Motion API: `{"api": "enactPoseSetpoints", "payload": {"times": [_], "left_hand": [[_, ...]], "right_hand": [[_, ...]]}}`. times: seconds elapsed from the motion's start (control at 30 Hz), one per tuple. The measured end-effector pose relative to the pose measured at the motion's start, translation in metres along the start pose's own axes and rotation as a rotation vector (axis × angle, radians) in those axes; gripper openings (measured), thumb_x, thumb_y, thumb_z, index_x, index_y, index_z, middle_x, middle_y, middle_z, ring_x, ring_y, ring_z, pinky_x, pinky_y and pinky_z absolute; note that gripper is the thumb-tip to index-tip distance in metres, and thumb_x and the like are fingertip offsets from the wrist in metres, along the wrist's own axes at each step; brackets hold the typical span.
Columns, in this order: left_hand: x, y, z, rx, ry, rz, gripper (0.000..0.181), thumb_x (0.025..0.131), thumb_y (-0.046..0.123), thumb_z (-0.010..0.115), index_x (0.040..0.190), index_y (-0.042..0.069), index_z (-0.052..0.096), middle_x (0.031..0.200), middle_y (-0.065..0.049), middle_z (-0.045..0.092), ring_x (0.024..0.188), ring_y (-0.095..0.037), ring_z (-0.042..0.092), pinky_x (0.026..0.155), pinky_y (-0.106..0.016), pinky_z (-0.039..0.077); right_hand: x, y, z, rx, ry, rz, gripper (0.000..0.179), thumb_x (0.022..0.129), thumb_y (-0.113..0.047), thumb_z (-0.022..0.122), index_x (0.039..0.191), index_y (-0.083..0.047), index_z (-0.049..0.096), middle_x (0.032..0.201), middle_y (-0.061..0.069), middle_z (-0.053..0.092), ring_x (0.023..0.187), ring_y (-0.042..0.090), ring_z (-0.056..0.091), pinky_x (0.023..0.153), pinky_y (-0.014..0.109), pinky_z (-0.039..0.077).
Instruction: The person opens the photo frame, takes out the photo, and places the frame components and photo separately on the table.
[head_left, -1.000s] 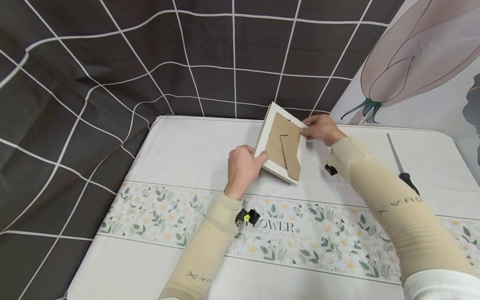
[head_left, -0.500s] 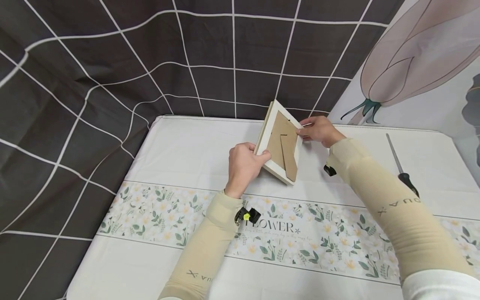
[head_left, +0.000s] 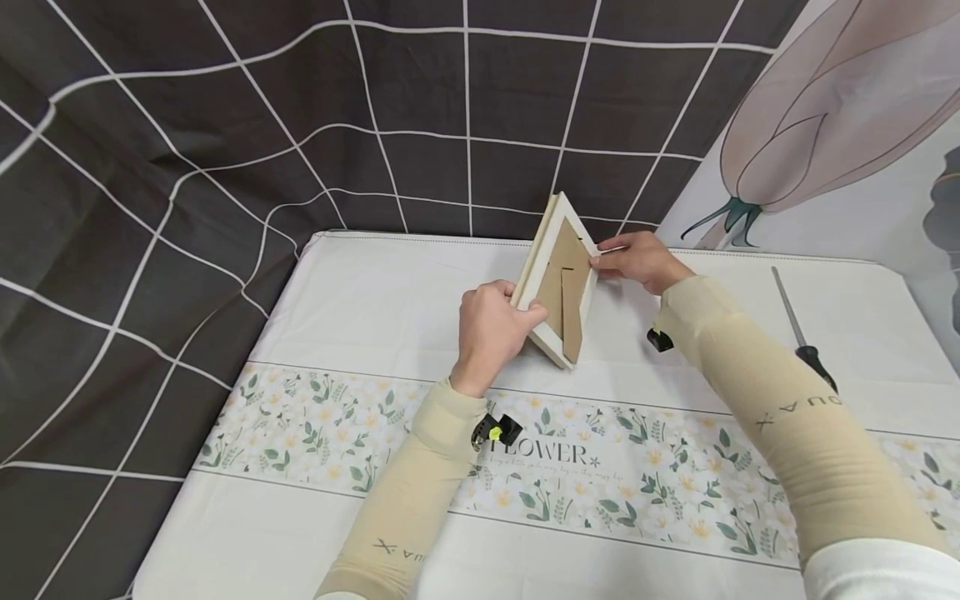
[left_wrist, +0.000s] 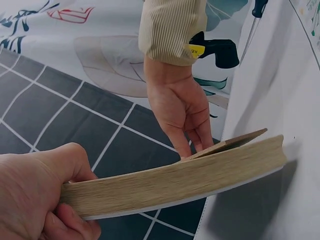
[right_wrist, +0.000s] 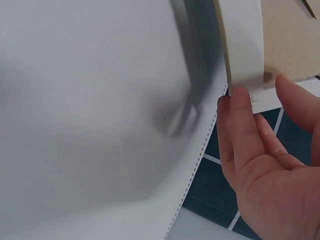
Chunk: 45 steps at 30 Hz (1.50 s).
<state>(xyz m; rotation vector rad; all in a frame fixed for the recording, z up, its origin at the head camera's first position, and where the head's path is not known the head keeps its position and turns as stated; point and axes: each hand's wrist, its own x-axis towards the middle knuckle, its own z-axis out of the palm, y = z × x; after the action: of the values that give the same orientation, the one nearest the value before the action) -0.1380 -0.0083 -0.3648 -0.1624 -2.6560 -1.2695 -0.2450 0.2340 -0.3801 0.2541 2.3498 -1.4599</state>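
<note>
A white-bordered picture frame (head_left: 530, 283) with a brown backboard is held tilted above the table, its back turned to the head camera. My left hand (head_left: 491, 325) grips its lower left edge, thumb on the back and fingers underneath. At the upper right edge, my right hand (head_left: 637, 260) pinches the frame, thumb at the back side and fingers along the edge. A brown stand leg (head_left: 573, 317) is angled out from the backboard. The left wrist view shows the frame's wood-grain side (left_wrist: 175, 185) and the leg (left_wrist: 235, 142) lifted off the back. The front is hidden.
A screwdriver (head_left: 808, 354) with a black handle lies to the right, beyond my right forearm. The white table cover (head_left: 360, 308) carries a floral band. A dark gridded curtain (head_left: 420, 92) hangs behind and to the left.
The frame has turned, showing more of its left side, and its lower corner has shifted left. My left hand moved slightly up and right; the right hand has shifted slightly.
</note>
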Motion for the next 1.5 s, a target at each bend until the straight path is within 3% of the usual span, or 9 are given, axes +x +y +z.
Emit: {"api": "enactPoseSetpoints", "payload": {"times": [0.17,0.3,0.47,0.7,0.83,0.97,1.17,1.5], "left_hand": [[-0.001,0.001,0.001,0.020,0.012,0.003,0.014,0.076,0.023,0.074,0.074,0.009,0.073,0.055,0.005,0.063,0.046,-0.011,0.052,0.044,-0.023,0.041],[-0.001,0.002,0.001,0.020,0.014,0.013,0.014,0.076,0.022,0.075,0.075,0.009,0.074,0.055,0.004,0.064,0.045,-0.011,0.052,0.043,-0.023,0.041],[-0.002,0.004,0.002,0.029,0.008,0.025,0.014,0.076,0.022,0.076,0.077,0.007,0.075,0.057,0.003,0.065,0.046,-0.012,0.052,0.043,-0.023,0.041],[-0.002,0.004,0.004,0.050,-0.002,0.042,0.017,0.077,0.023,0.075,0.080,0.007,0.077,0.059,0.003,0.066,0.047,-0.011,0.053,0.043,-0.022,0.041],[-0.003,0.005,0.004,0.053,-0.002,0.069,0.016,0.077,0.022,0.075,0.080,0.006,0.076,0.059,0.002,0.066,0.046,-0.011,0.053,0.043,-0.022,0.041],[-0.005,0.004,0.005,0.060,-0.003,0.091,0.015,0.078,0.021,0.075,0.079,0.006,0.076,0.058,0.001,0.065,0.045,-0.011,0.053,0.042,-0.020,0.041],[-0.007,0.005,0.007,0.064,-0.010,0.116,0.014,0.078,0.021,0.073,0.076,0.007,0.073,0.055,0.003,0.062,0.044,-0.009,0.051,0.041,-0.020,0.040],[-0.010,0.009,0.008,0.061,-0.005,0.148,0.012,0.078,0.018,0.073,0.074,0.007,0.071,0.053,0.003,0.059,0.043,-0.009,0.048,0.040,-0.019,0.039]], "right_hand": [[-0.002,-0.001,-0.003,-0.038,0.019,-0.004,0.051,0.095,-0.011,0.070,0.139,0.008,0.051,0.108,0.011,0.071,0.092,0.012,0.070,0.104,0.045,0.048],[-0.007,-0.007,-0.006,-0.128,0.061,-0.062,0.048,0.096,-0.015,0.069,0.135,0.009,0.054,0.103,0.010,0.070,0.088,0.013,0.070,0.098,0.044,0.052],[-0.013,-0.018,-0.008,-0.310,0.163,-0.185,0.046,0.098,-0.021,0.065,0.133,0.007,0.058,0.119,0.023,0.067,0.101,0.029,0.065,0.084,0.036,0.051],[-0.022,-0.036,-0.012,-0.470,0.282,-0.425,0.057,0.094,-0.014,0.068,0.143,0.006,0.048,0.135,0.028,0.058,0.121,0.040,0.059,0.101,0.052,0.047],[-0.026,-0.045,-0.015,-0.524,0.253,-0.519,0.071,0.090,-0.011,0.074,0.151,0.000,0.039,0.143,0.025,0.053,0.128,0.041,0.054,0.104,0.053,0.045],[-0.029,-0.051,-0.018,-0.639,0.174,-0.637,0.080,0.086,-0.009,0.079,0.154,-0.004,0.037,0.149,0.022,0.048,0.132,0.040,0.050,0.107,0.054,0.042],[-0.032,-0.056,-0.020,-0.779,0.087,-0.826,0.074,0.084,-0.005,0.082,0.149,-0.004,0.046,0.148,0.022,0.048,0.137,0.040,0.044,0.112,0.055,0.036],[-0.037,-0.064,-0.023,-0.918,0.040,-0.915,0.055,0.081,0.001,0.081,0.133,-0.003,0.062,0.144,0.021,0.052,0.134,0.040,0.047,0.101,0.059,0.045]]}}
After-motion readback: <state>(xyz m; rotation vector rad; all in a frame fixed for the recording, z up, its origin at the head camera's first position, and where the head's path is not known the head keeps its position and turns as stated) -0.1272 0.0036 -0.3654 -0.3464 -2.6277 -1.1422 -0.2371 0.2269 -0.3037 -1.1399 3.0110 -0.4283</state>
